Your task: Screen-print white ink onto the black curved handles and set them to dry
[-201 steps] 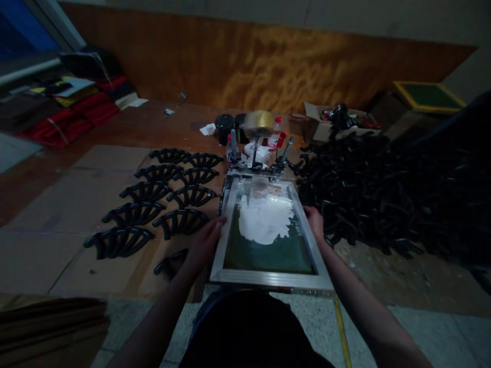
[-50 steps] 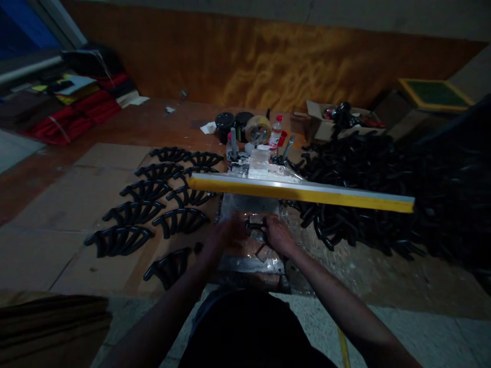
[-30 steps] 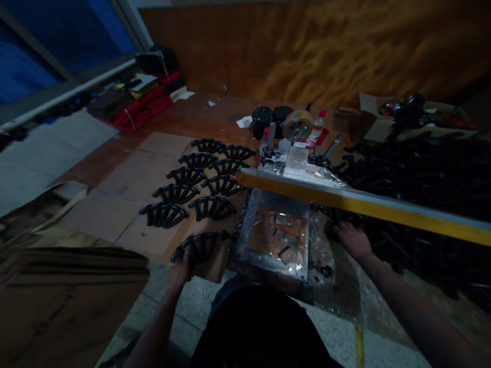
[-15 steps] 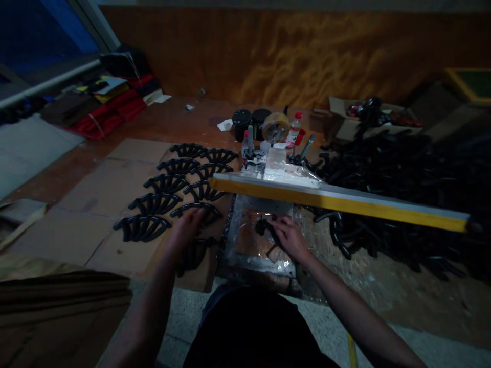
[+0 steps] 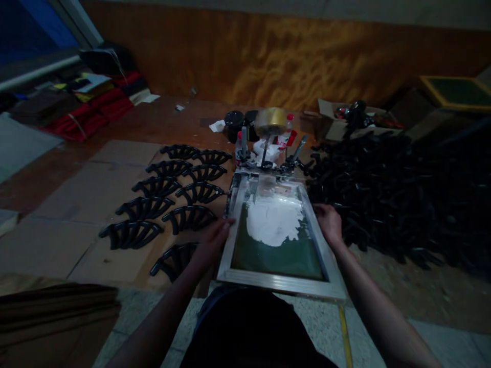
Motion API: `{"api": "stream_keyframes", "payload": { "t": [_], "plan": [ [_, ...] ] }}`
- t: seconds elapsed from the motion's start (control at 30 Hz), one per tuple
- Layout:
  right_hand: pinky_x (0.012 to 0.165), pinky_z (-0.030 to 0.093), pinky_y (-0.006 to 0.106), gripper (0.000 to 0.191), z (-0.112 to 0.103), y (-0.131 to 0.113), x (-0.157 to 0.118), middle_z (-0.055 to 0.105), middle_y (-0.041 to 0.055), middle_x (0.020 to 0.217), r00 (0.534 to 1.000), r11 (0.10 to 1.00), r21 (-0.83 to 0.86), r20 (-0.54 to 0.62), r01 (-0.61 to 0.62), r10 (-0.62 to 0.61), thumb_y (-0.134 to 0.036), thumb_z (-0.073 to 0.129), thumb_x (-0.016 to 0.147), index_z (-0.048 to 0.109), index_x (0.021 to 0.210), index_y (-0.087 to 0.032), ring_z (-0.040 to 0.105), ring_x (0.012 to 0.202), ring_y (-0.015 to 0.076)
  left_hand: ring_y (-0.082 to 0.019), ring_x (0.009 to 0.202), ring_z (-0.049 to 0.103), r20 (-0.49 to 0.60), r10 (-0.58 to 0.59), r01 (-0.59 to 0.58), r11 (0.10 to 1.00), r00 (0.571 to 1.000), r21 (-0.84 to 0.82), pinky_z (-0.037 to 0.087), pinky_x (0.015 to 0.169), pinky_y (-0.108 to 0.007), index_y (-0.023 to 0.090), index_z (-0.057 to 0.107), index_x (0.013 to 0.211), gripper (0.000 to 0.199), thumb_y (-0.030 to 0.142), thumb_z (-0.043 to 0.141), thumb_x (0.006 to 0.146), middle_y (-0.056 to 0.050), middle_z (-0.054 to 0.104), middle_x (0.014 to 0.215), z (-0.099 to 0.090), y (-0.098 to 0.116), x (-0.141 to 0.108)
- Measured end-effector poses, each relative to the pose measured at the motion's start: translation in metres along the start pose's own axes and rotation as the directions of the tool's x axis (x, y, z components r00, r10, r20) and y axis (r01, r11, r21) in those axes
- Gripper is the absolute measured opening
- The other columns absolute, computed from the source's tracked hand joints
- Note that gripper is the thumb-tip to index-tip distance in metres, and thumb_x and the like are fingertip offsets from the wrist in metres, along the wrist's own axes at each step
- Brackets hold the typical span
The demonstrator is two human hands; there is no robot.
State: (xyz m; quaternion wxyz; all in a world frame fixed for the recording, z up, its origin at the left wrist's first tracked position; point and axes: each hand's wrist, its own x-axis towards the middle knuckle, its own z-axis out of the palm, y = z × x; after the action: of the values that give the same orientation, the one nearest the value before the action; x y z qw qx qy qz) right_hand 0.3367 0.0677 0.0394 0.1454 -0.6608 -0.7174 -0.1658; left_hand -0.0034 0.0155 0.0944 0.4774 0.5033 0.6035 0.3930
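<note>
A metal-framed screen (image 5: 282, 284) lies flat in front of me, with white paste (image 5: 274, 220) spread over the upper part of its green mesh. My left hand (image 5: 215, 236) is at the left side of the frame, its fingers closed at the edge. On the other side, my right hand (image 5: 329, 222) is beside the right rail, fingers curled towards it. Whatever lies beneath the screen is hidden. Rows of black curved pieces (image 5: 132, 234) rest on cardboard to the left.
A large heap of black pieces (image 5: 383, 199) covers the right side. Behind the screen are upright clamps (image 5: 299, 148), a tape roll (image 5: 270, 118), dark jars (image 5: 233, 122) and a red-capped bottle. Red bundles (image 5: 82, 120) lie at the back left, an open carton (image 5: 330, 120) at the back right.
The raised screen has come down flat over the metal base, covering the black piece there. Both hands have moved to its sides, the left from the black pieces, the right from the base.
</note>
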Motion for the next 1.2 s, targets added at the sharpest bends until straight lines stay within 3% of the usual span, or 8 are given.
{"api": "stream_keyframes", "payload": {
  "t": [0.13,0.27,0.43,0.63,0.83,1.0,1.07,1.2],
  "plan": [
    [0.082,0.053,0.032,0.037,-0.008,-0.016,0.038,0.066,0.0138,0.116,0.998,0.968,0.247,-0.025,-0.044,0.052,-0.021,0.051,0.087,0.067,0.119,-0.013,0.065,0.098,0.0218,-0.021,0.073,0.064,0.136,-0.153,0.163,0.984,0.979,-0.066,0.053,0.066,-0.031,0.014,0.047,0.142,0.072,0.051,0.058,0.081,-0.005,0.07,0.081,0.014,-0.062,-0.005],
    [0.095,0.045,0.04,0.053,-0.016,-0.086,0.065,0.054,0.0167,0.136,0.962,0.937,0.309,0.161,0.163,-0.221,-0.021,0.061,0.082,0.053,0.134,-0.015,0.052,0.118,0.0288,-0.024,0.075,0.067,0.135,-0.226,0.234,0.971,0.965,-0.047,0.054,0.068,-0.035,0.012,0.038,0.147,0.078,0.05,0.058,0.082,-0.007,0.071,0.083,0.026,-0.093,0.002],
    [0.077,0.046,0.029,0.022,-0.021,-0.111,0.041,0.07,0.0098,0.101,0.754,0.9,0.308,0.497,0.31,-0.43,-0.013,0.048,0.089,0.065,0.103,-0.018,0.061,0.095,0.0229,-0.026,0.096,0.068,0.117,-0.203,0.202,0.979,0.972,0.022,0.054,0.085,-0.037,0.014,0.046,0.142,0.064,0.045,0.054,0.087,-0.011,0.073,0.103,0.027,-0.104,0.005],
    [0.078,0.044,0.029,0.021,-0.039,-0.083,0.011,0.07,0.0064,0.1,0.509,0.646,0.528,0.4,0.551,-0.762,-0.009,0.053,0.083,0.067,0.096,-0.019,0.06,0.096,0.0213,-0.027,0.1,0.067,0.085,-0.155,0.151,0.987,0.984,0.054,0.052,0.09,-0.04,0.011,0.052,0.136,0.057,0.042,0.053,0.088,-0.012,0.073,0.107,0.028,-0.107,0.005],
    [0.076,0.044,0.031,0.021,-0.032,-0.096,0.009,0.068,0.0098,0.1,0.7,0.776,0.448,0.366,0.445,-0.613,-0.012,0.051,0.086,0.067,0.098,-0.018,0.059,0.094,0.0229,-0.025,0.088,0.068,0.081,-0.172,0.172,0.985,0.982,0.011,0.055,0.079,-0.036,0.011,0.054,0.134,0.055,0.042,0.053,0.088,-0.01,0.074,0.096,0.028,-0.103,0.003],
    [0.079,0.046,0.031,0.027,-0.029,-0.091,-0.017,0.068,0.0095,0.103,0.64,0.718,0.513,0.361,0.471,-0.678,-0.01,0.053,0.083,0.066,0.105,-0.018,0.06,0.096,0.0223,-0.022,0.077,0.066,0.068,-0.199,0.199,0.98,0.978,0.014,0.053,0.072,-0.034,0.01,0.052,0.135,0.061,0.043,0.056,0.085,-0.007,0.07,0.081,0.029,-0.097,0.001],
    [0.078,0.045,0.028,0.027,-0.034,-0.092,-0.003,0.069,0.0071,0.102,0.659,0.754,0.513,0.404,0.411,-0.634,-0.014,0.054,0.084,0.066,0.107,-0.02,0.061,0.096,0.0212,-0.022,0.076,0.066,0.076,-0.208,0.208,0.978,0.975,0.015,0.053,0.071,-0.034,0.01,0.052,0.136,0.064,0.045,0.058,0.083,-0.006,0.07,0.081,0.027,-0.093,0.001],
    [0.08,0.045,0.028,0.048,-0.041,-0.099,0.059,0.067,0.0065,0.116,0.802,0.872,0.42,0.413,0.252,-0.431,-0.025,0.057,0.089,0.053,0.137,-0.028,0.062,0.101,0.0222,-0.023,0.074,0.066,0.15,-0.223,0.225,0.974,0.963,0.0,0.053,0.067,-0.034,0.012,0.044,0.144,0.073,0.048,0.058,0.082,-0.007,0.072,0.086,0.018,-0.071,-0.001]
  ]
}}
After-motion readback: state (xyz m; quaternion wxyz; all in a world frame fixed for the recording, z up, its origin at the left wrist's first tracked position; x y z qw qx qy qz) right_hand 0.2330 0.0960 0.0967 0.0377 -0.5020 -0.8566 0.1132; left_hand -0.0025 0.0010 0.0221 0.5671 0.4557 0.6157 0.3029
